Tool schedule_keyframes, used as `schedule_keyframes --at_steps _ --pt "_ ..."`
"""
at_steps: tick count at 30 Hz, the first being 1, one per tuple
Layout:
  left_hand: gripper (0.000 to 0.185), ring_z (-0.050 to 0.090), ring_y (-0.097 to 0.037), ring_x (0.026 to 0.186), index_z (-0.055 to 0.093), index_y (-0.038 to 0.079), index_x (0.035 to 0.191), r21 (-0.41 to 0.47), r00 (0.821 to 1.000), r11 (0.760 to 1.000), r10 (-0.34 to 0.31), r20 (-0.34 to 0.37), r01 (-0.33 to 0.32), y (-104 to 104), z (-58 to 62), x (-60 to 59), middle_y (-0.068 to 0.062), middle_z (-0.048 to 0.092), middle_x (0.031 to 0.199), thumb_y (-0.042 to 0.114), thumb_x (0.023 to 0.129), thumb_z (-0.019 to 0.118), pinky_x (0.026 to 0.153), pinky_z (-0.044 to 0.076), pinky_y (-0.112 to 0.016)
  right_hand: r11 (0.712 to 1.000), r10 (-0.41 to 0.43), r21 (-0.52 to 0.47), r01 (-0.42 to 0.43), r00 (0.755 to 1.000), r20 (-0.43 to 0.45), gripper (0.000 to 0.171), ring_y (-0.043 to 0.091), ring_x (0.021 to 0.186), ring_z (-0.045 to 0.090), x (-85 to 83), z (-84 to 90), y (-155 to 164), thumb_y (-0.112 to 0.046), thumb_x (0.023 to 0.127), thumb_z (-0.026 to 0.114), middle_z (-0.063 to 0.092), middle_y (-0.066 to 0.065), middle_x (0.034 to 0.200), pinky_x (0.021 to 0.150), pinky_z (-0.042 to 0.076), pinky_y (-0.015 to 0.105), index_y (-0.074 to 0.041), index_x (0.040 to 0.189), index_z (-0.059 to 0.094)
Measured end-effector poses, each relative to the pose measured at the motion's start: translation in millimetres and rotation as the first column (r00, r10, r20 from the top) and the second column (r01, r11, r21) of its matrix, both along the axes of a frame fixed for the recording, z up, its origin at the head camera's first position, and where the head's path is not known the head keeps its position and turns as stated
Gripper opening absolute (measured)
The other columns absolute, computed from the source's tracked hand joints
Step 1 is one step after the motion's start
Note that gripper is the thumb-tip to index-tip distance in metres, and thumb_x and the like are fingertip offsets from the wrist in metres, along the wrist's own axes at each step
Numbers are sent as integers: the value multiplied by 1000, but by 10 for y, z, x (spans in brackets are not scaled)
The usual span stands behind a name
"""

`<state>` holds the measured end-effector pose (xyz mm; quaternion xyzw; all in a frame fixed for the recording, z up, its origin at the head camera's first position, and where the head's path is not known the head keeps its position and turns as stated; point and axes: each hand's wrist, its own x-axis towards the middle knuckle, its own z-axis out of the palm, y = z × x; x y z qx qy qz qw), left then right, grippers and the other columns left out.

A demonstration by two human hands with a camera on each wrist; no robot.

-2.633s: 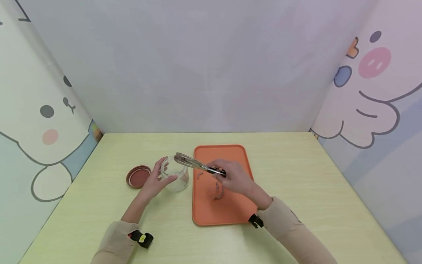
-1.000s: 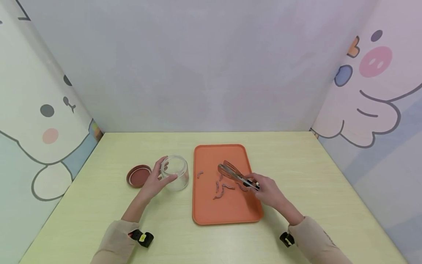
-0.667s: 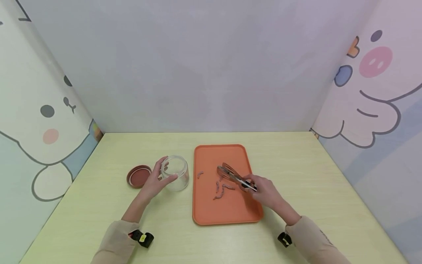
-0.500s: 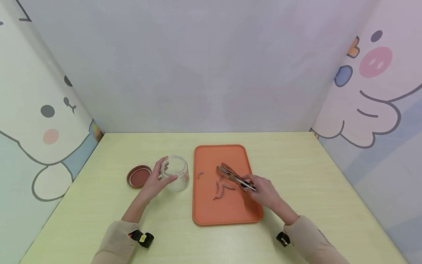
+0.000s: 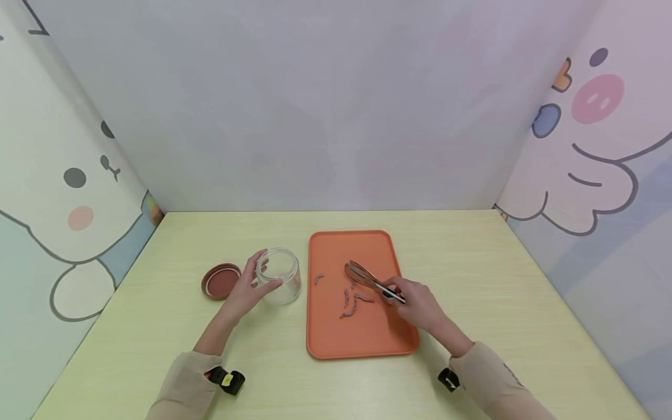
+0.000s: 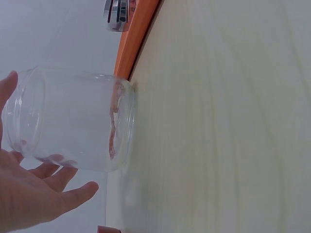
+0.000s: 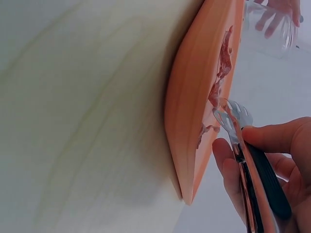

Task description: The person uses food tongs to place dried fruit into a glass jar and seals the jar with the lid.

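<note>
My left hand holds a clear glass jar, thumb and fingers round its upper part. The jar stands open-topped on the table, left of an orange tray. Reddish pieces show at its bottom in the left wrist view. My right hand grips metal tongs with dark handle grips. The tong heads are close together, low over the tray, pointing to its far left. Several thin reddish strips, like raw meat, lie on the tray; the tongs partly cover one.
A brown-red round lid lies on the table left of the jar. The pale wood table meets a plain grey wall at the back. Walls with cartoon prints stand at both sides.
My right hand carried the tongs from above the jar rightward and down over the tray. The tong heads, spread apart a second ago, have drawn together. My left hand stays on the jar.
</note>
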<state>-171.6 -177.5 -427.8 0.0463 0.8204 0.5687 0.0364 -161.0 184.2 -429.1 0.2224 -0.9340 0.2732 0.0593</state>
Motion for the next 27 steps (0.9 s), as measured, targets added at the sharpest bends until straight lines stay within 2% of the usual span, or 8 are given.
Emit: schedule_keyframes --at_steps 7,10,14,22,27 --pt "74 20 -36 125 15 11 139 11 999 1000 -8 31 7 108 323 159 -20 20 140 23 83 63 97 17 -55 999 31 -5 -32 999 -5 23 6 51 42 2 13 -26 -3 75 67 57 -5 70 44 32 24 -12 95 61" --pt "74 20 -36 125 15 11 139 9 1000 1000 -9 30 9 112 338 165 -20 20 140 22 83 63 97 17 -55 999 49 -11 -50 999 -18 22 6 52 42 -2 10 -27 -3 76 67 57 -5 70 45 33 23 -11 95 61" --pt "75 21 -37 125 14 11 139 6 999 1000 -14 30 13 99 307 144 -21 21 139 21 83 63 97 18 -55 998 56 -14 -57 998 -17 22 6 53 43 -9 -14 -18 -3 76 67 57 -5 70 45 34 23 -12 95 61" --pt "78 22 -32 126 16 19 139 12 1000 1000 -14 16 14 7 34 11 -14 23 140 32 80 65 97 19 -55 996 67 -56 -69 997 -26 24 6 51 42 -11 -38 -2 -1 75 67 56 -5 69 43 33 23 -12 95 61" --pt "79 23 -31 126 16 20 139 1 1000 1000 -10 -2 10 -8 -13 -9 -13 24 140 35 79 65 96 19 -55 992 74 -101 -79 996 -52 23 10 47 42 -21 7 13 1 74 68 55 -3 64 38 32 23 -10 93 62"
